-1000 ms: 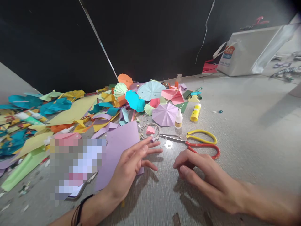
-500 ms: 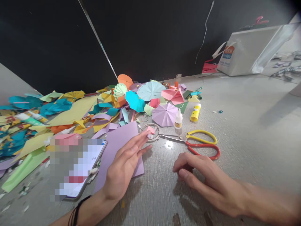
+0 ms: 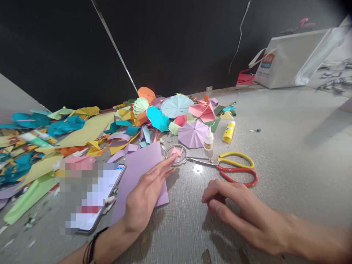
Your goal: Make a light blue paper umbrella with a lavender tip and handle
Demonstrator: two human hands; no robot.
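- The landmark is the pair of scissors [image 3: 211,161], with one yellow and one red handle; the blades point left.
- The left hand [image 3: 145,192] is left of the scissors, fingers stretched out and gripping nothing visible, above the purple paper sheet [image 3: 143,157].
- Its fingertips reach the pink paper piece [image 3: 175,150], inside the ring of what looks like a tape roll [image 3: 165,156] at the scissors' tip; whether they touch it, I cannot tell.
- The right hand [image 3: 242,207] is on the near side of the scissors, loosely curled; nothing shows in it, but its palm is hidden.
- The pink piece should be light and easily creased: best pinched gently by an edge.
- The sheet seems thin and bendable, safest taken flat by a corner.
- Beyond the scissors stand a glue bottle [image 3: 209,141] and a glue stick [image 3: 229,131].
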